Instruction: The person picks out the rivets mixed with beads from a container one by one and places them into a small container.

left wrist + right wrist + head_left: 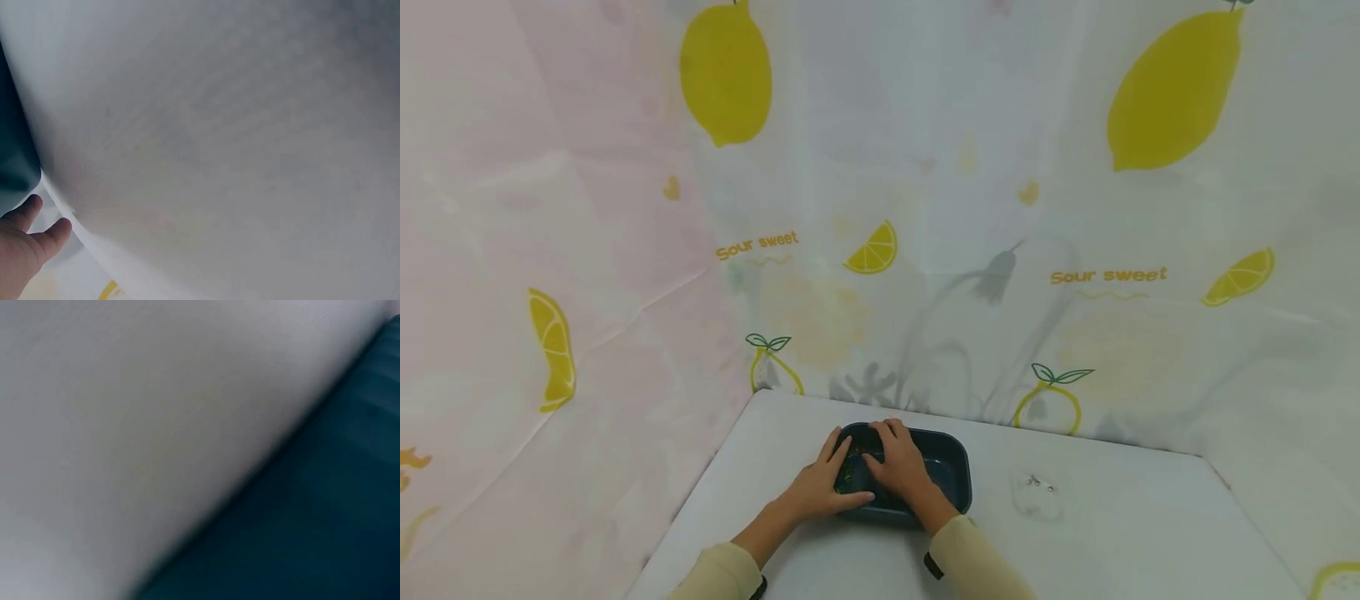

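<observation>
A dark blue rectangular tray [951,462] with rounded corners lies on the white table. My left hand [816,487] is at its left end, fingers and thumb spread over the rim and front corner. In the left wrist view, two fingertips of that hand [28,244] show beside the tray's dark teal wall [15,144]. My right hand [898,462] reaches over the tray from the front, thumb apart from the bent fingers; nothing visible is in its grasp. Small green and yellow bits [847,477] lie inside the tray between the hands, too small to identify. The right wrist view shows the tray's wall [312,519] close up.
A transparent, flat item [1037,497] with small dark marks lies on the table right of the tray. The white table [1120,533] meets a lemon-printed curtain [940,208] behind and on the left.
</observation>
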`<state>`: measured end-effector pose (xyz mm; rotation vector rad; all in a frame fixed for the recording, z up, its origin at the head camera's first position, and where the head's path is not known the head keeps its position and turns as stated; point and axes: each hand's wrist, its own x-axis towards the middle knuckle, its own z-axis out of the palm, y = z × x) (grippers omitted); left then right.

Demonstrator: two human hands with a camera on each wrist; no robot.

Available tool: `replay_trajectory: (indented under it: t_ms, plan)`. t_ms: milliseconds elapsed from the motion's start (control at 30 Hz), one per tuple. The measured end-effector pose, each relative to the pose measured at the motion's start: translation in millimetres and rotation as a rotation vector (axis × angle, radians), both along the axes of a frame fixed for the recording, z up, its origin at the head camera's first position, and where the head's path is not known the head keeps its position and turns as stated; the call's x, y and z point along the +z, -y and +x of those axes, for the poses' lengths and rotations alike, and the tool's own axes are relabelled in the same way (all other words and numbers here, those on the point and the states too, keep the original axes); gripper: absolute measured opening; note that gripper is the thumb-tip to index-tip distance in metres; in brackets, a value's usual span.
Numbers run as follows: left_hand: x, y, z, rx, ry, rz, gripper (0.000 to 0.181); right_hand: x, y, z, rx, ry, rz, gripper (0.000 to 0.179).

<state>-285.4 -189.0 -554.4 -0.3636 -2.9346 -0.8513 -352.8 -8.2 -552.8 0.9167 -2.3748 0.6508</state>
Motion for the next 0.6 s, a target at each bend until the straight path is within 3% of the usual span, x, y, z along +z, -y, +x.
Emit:
replay_trajectory:
  t_ms: [167,367,467,600]
  plan:
    - [-2.7,-0.1,-0.6,0.011,0.011,0.007,0.107,-2.8,8,-0.3,0.016,0.159,-0.025,0.031]
    - [-5.4,0.3,-1.7,0.002,0.029,0.043,0.106,-5.5,11,-2.8,0.024,0.335,0.035,0.021]
    - [-5.6,0.9,-2.5,0.006,0.035,0.038,0.106,-4.5,13,-5.6,0.031,0.378,0.067,0.020]
    - [-4.7,0.3,-3.4,0.013,0.032,0.037,0.106,-2.0,16,-10.5,0.016,0.363,0.044,0.019]
